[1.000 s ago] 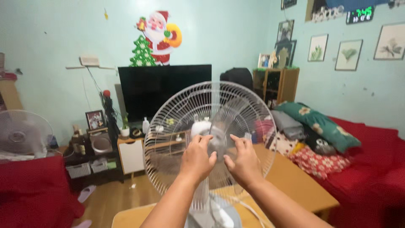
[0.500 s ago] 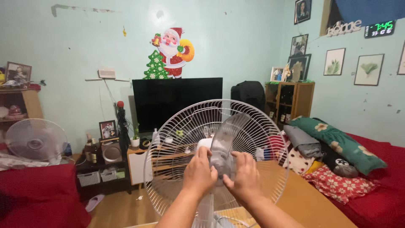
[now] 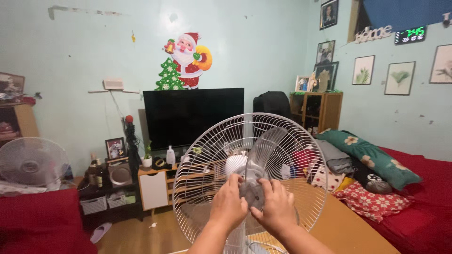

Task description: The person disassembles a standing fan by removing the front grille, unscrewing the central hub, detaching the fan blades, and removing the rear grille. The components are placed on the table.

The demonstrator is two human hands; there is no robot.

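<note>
A white electric fan stands in front of me on a wooden table (image 3: 348,230). Its rear wire guard (image 3: 202,155) is in place and the front is bare. My left hand (image 3: 229,204) and my right hand (image 3: 278,211) are both closed around the hub of the translucent grey fan blade (image 3: 259,153) at the fan's middle. One blade rises above my fingers; the others are hidden behind my hands.
A black television (image 3: 193,116) stands on a low cabinet (image 3: 153,188) at the far wall. A second fan (image 3: 30,162) sits at the left above a red cover (image 3: 40,221). A red sofa (image 3: 423,207) with cushions runs along the right.
The view has shifted so the fan sits lower and further right. My hands have drawn together from spread on the guard's middle onto the blade hub.
</note>
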